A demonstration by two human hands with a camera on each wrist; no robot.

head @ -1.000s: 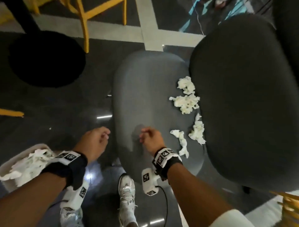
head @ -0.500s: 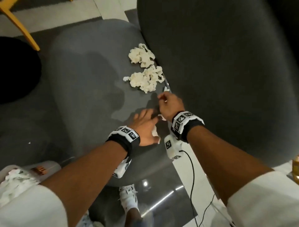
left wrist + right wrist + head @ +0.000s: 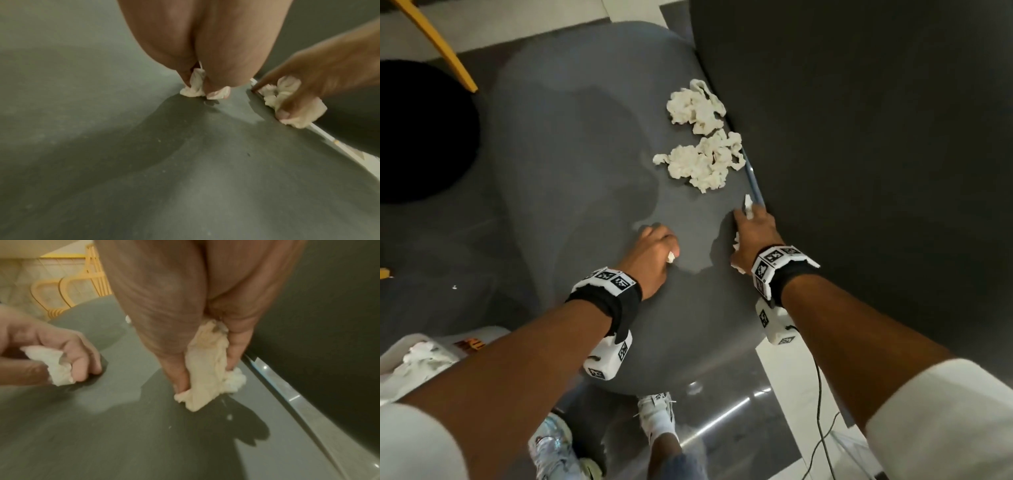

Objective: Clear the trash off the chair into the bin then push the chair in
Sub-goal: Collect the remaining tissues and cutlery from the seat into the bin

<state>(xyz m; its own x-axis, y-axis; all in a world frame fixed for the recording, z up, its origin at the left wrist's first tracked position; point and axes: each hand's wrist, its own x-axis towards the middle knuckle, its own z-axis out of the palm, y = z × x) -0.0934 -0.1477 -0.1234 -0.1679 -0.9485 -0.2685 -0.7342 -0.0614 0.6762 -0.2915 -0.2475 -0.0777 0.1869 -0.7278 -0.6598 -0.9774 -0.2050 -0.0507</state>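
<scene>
At the top centre of the frame the left hand [image 3: 205, 40] pinches a small crumpled white tissue [image 3: 195, 86] against the smooth grey chair seat [image 3: 144, 162], while at the right edge the right hand [image 3: 329, 65] grips another crumpled white wad [image 3: 287, 97].

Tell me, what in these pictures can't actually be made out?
- Bin, head view: cut off by the left edge and covered by the left forearm; its depth is unknown.
- Tissue wad in the right hand, head view: mostly hidden by the fingers; the right wrist view shows it.
- Chair legs: hidden under the grey seat in every view.
- Left hand, right wrist view: blurred.
</scene>
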